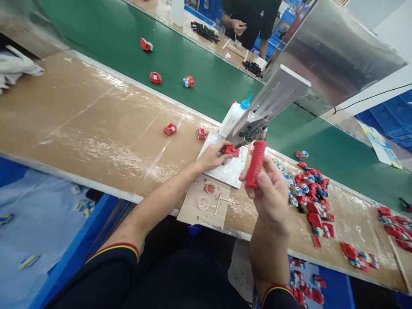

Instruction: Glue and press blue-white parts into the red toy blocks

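Note:
My left hand [214,156] is closed on a small red plastic toy part [231,150], its fingers around the part's left end. The part sits on a metal plate [225,171], right below the tip of a metal hand press [249,131]. My right hand [268,186] is wrapped around the press's ribbed red handle [256,165], which stands nearly upright. Behind the plate leans a white squeeze bottle [231,120] with a blue nozzle. In front lies a piece of cardboard [196,210] bearing a small cup of red paste [210,188] and thin sticks [219,205].
A green conveyor belt [106,47] runs behind the bench [96,128], carrying several red parts. On the right is a heap of red, white and blue parts [309,189]. Blue bins [80,240] stand below the front edge. A co-worker's hand [238,27] shows across the belt.

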`<state>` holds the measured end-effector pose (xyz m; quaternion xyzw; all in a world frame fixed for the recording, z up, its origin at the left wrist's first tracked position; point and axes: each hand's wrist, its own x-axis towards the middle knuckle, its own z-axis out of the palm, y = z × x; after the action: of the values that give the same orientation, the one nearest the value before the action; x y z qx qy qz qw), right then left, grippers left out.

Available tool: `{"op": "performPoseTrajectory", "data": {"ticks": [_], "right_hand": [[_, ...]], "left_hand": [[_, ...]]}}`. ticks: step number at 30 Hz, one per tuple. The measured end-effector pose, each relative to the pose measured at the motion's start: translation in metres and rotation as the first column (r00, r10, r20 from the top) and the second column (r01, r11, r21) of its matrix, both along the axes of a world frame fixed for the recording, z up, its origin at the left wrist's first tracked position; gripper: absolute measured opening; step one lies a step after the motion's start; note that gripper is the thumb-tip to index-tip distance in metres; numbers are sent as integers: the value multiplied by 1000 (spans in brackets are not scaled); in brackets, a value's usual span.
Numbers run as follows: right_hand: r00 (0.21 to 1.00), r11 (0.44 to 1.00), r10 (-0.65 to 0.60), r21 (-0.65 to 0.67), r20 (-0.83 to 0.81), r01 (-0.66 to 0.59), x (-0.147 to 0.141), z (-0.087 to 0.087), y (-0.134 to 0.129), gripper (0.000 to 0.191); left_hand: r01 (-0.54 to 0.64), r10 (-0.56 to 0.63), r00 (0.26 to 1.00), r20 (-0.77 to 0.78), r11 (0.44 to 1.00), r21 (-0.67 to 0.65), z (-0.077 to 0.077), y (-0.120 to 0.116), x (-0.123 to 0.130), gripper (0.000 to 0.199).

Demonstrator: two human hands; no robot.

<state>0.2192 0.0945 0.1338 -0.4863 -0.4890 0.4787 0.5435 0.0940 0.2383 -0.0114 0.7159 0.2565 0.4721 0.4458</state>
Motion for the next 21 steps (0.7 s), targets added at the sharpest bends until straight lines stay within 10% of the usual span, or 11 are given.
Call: {"op": "performPoseTrajectory", "data": {"ticks": [6, 21], "right_hand": [[999, 1000, 24, 9, -26, -24, -2, 38, -1, 46], [999, 996, -43, -72, 2, 43, -2, 0, -3, 64]], "left_hand": [[-6, 8, 998, -55, 999, 38, 1, -4, -1, 33], [-20, 21, 1000, -21, 999, 39, 1, -2, 3, 33]]}}
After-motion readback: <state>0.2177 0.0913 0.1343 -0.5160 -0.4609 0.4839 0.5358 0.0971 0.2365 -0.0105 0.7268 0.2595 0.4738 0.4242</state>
